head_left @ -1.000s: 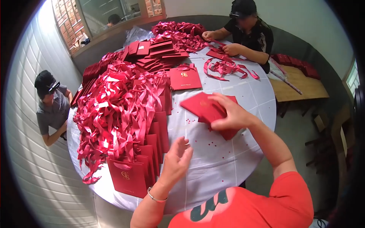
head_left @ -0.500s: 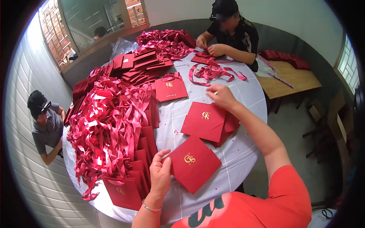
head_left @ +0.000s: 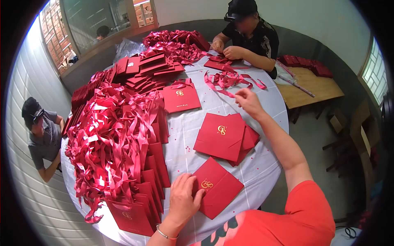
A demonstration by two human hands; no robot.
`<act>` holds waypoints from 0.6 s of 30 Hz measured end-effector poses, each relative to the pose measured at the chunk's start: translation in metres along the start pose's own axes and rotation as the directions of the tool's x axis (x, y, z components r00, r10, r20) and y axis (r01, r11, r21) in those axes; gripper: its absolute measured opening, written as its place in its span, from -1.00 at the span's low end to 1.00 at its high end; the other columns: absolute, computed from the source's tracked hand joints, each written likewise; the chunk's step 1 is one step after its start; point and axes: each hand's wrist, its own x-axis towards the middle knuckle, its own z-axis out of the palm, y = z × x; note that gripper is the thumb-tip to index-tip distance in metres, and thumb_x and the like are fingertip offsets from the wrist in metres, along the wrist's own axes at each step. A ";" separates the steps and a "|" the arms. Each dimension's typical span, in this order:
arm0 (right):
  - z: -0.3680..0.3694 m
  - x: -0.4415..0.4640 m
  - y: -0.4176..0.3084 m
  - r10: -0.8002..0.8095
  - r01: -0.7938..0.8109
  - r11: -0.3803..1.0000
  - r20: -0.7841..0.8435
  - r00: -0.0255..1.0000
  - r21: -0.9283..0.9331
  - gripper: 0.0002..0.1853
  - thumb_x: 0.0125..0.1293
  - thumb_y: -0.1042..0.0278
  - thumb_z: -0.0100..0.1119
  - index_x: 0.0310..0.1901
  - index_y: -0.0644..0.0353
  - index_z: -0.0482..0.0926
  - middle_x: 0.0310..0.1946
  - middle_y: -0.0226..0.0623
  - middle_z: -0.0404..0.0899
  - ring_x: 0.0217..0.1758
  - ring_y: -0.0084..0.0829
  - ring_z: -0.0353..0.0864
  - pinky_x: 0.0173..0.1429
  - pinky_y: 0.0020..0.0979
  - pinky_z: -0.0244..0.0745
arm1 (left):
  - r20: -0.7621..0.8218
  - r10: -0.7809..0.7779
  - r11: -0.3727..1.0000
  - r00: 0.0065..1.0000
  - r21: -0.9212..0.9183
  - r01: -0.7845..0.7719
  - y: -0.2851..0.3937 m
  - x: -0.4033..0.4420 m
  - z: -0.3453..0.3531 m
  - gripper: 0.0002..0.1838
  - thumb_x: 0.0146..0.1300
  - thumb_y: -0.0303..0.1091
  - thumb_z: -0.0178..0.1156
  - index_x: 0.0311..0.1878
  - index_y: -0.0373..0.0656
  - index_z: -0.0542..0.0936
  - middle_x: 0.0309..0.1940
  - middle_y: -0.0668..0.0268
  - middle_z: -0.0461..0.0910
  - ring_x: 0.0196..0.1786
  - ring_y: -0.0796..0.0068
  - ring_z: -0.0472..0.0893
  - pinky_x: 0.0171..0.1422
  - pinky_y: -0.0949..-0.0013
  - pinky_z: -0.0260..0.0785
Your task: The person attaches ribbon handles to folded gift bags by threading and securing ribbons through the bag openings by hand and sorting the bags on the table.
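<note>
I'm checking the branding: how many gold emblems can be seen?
5 gold emblems: on the bag at the left hand, the stack's top bag, the flat ribboned bag beyond, a far-pile bag, and the front standing bag. More may be hidden.

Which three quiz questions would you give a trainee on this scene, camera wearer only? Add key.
1. True or false: the left grip reaches over the left edge of the nearest flat red bag.

2. Which is closest to the right grip?
A) the window
B) the loose ribbons
C) the standing bags

3. Fill in: the bracelet is worn just behind the ____ grip.

Key: 1. True. 2. B. 3. Left.
</note>
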 end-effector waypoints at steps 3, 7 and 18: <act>-0.041 -0.042 -0.052 0.154 -0.175 0.821 0.085 0.984 0.543 -0.91 0.39 0.47 0.17 -0.13 0.25 0.60 -0.35 -0.35 0.62 -0.40 -0.60 0.60 -0.34 -0.51 0.53 | 0.008 0.032 0.998 0.999 0.047 -0.032 0.000 -0.001 0.004 -0.51 0.04 -0.37 0.48 0.05 -0.29 0.58 0.12 0.00 0.60 0.25 -0.05 0.53 0.36 0.05 0.33; -0.083 -0.081 -0.081 -0.083 -0.096 0.578 0.175 0.981 0.811 -0.76 0.37 0.58 0.14 0.05 0.31 0.60 -0.20 -0.24 0.65 -0.26 -0.51 0.64 -0.13 -0.47 0.61 | 0.014 0.033 0.999 0.999 0.037 -0.034 -0.003 -0.002 0.004 -0.52 0.04 -0.38 0.49 0.04 -0.29 0.59 0.12 0.00 0.60 0.27 -0.04 0.53 0.37 0.04 0.33; -0.073 -0.189 -0.211 -0.901 0.852 0.396 0.034 0.433 -0.343 -0.71 0.15 0.73 0.31 -0.11 0.20 0.65 -0.12 -0.20 0.62 -0.11 -0.28 0.62 -0.05 -0.31 0.54 | -0.048 0.073 0.996 0.996 -0.042 -0.075 -0.005 -0.001 0.005 -0.60 0.06 -0.48 0.42 0.00 -0.30 0.59 -0.04 0.02 0.64 0.08 -0.04 0.60 0.28 0.08 0.39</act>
